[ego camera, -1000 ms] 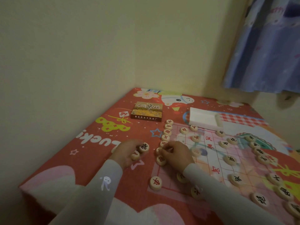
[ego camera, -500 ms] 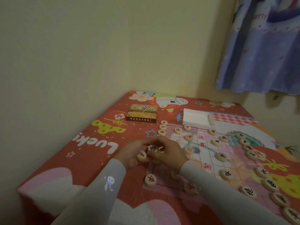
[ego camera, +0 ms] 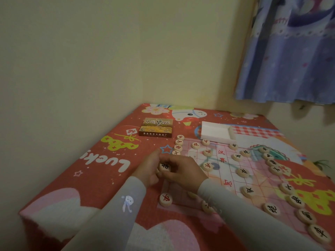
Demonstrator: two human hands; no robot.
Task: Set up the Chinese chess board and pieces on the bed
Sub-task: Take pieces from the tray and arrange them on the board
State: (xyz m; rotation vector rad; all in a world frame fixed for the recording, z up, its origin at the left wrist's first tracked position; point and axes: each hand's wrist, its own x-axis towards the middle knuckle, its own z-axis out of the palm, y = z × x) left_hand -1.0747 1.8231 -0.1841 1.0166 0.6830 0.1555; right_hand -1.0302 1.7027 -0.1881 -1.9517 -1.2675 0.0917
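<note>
- At far left, a pale yellow wall [ego camera: 72,69] along the edge of the bed [ego camera: 87,178], red cartoon-print cover with "Lucki" lettering.
- Further back on the cover, a brown and gold chess box [ego camera: 156,127], lying flat, apart from the pieces.
- Left hand [ego camera: 147,170] raised just off the cover at the board's near-left corner, sleeve pale grey; fingers curled round a black-character piece [ego camera: 164,167], thumb side touching the other hand. Cannot tell whether more pieces sit in the palm.
- Below the hands, a red-character piece [ego camera: 165,199] flat on the near-left corner of the board.
- Right hand [ego camera: 183,172] pressed against the left, fingers bent and closing on the same black-character piece from the right; who bears its weight, cannot tell.
- Behind the hands, a short column of red pieces [ego camera: 178,144] down the board's left edge.
- Chess board [ego camera: 224,165], thin pink printed sheet, spread flat on the cover, red pieces scattered on its left half.
- White tray [ego camera: 216,133] at the board's far edge, touching it.
- Down the right edge, a curved row of black pieces [ego camera: 288,189], face up.
- Upper right, blue patterned curtain [ego camera: 290,51] hanging above the bed corner.
</note>
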